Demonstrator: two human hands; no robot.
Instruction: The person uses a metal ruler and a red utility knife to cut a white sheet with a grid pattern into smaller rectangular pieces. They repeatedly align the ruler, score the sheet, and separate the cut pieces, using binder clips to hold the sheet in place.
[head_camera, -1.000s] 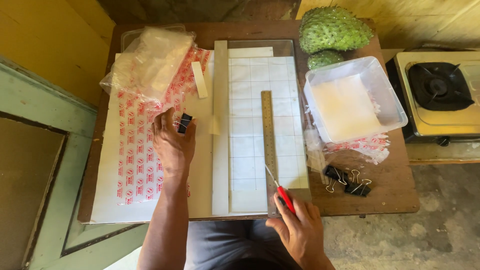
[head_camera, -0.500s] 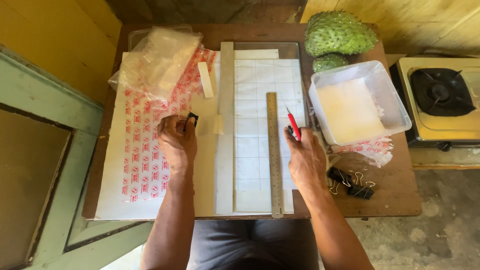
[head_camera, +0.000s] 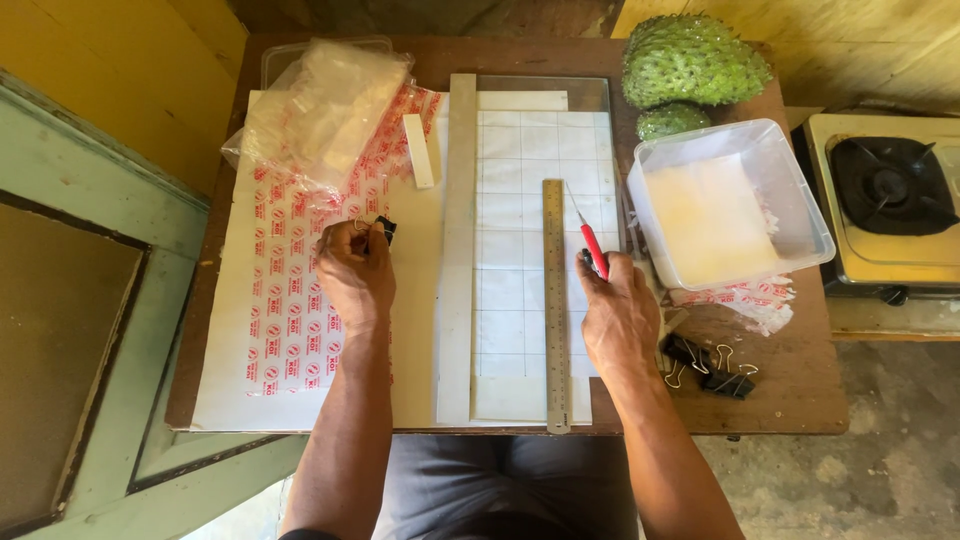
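My left hand (head_camera: 353, 272) pinches a black binder clip (head_camera: 383, 229) over a white sheet printed with red marks (head_camera: 272, 320). My right hand (head_camera: 618, 310) grips a red-handled craft knife (head_camera: 593, 246), blade pointing away from me, just right of a long metal ruler (head_camera: 555, 300). The ruler lies lengthwise on a white gridded cutting board (head_camera: 510, 220). A long pale strip (head_camera: 459, 240) lies between the printed sheet and the grid.
A bundle of clear plastic bags (head_camera: 325, 105) sits at the back left. A clear plastic tub (head_camera: 800, 200) holding white sheets stands right, with two green spiky fruits (head_camera: 692, 60) behind it. Loose black binder clips (head_camera: 712, 365) lie near the table's right front. A gas stove (head_camera: 890, 190) stands beyond.
My right hand with the knife has moved from the table's near edge up to beside the ruler's middle. My left hand stayed by the binder clip.
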